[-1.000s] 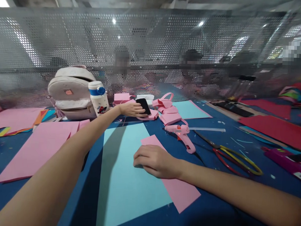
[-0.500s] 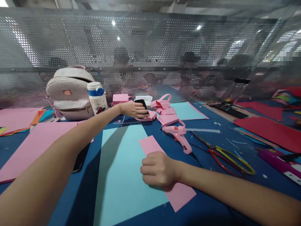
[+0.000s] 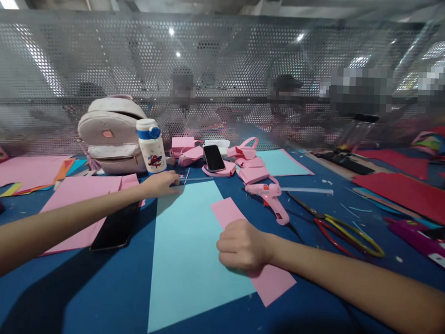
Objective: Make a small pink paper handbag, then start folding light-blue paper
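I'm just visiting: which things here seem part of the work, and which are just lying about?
Likely part of the work:
light-blue sheet, near the left hand
pink strip under the right hand
pink glue gun
scissors
folded pink pieces

Probably just lying about:
backpack
white bottle
phone by the pink pieces

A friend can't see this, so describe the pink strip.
On the blue table, find the large light-blue sheet in the middle. The pink strip slants across its right edge, partly hidden by the right hand. It's far narrower than the pink sheets at left.
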The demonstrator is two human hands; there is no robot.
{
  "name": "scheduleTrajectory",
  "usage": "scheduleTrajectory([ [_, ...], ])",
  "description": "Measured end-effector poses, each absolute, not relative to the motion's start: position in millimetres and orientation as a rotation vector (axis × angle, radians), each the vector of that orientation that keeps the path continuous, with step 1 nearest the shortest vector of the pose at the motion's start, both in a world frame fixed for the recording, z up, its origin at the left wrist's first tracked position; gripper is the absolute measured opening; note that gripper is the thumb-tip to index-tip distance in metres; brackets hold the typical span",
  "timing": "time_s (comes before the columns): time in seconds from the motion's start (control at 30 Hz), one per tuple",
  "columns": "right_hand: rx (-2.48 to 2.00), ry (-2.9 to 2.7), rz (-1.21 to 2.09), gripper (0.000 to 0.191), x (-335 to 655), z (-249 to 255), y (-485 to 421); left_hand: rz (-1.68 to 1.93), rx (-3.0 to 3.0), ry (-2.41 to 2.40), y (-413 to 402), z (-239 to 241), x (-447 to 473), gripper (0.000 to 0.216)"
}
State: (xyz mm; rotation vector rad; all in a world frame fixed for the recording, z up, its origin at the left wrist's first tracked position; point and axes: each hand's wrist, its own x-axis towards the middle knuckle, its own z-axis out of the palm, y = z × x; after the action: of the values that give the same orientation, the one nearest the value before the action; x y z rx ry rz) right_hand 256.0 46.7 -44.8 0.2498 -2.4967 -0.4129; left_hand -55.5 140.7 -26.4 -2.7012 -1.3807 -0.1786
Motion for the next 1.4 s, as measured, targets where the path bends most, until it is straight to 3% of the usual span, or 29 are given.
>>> scheduleTrajectory([
  [0.13,0.239,-2.492,-0.423,0.038,255,-44,46,-0.150,-2.838,-1.667,142,-27,-75,0.040],
  [0.37,0.226,-2.490,-0.436,0.041,253,-42,48,-0.279,-2.885,-1.929,138,-22,-78,0.049],
  [0.53,0.202,-2.666,-0.574,0.035,258,-34,37,-0.542,-2.787,-1.964,121,-15,-76,0.031],
  [0.77,-0.151,-2.716,-0.605,0.032,317,-15,23,-0.978,-2.597,-1.927,72,10,-86,0.039],
  [1.07,-1.497,-2.367,0.089,0.016,398,-6,28,-1.286,-2.543,-1.885,67,21,-98,0.043],
  [1.27,-1.709,-2.262,0.291,0.038,406,-10,44,-1.374,-2.592,-1.847,71,15,-92,0.043],
  [1.4,-1.762,-2.329,0.489,0.037,424,1,63,-1.492,-2.471,-1.864,63,11,-91,0.044],
])
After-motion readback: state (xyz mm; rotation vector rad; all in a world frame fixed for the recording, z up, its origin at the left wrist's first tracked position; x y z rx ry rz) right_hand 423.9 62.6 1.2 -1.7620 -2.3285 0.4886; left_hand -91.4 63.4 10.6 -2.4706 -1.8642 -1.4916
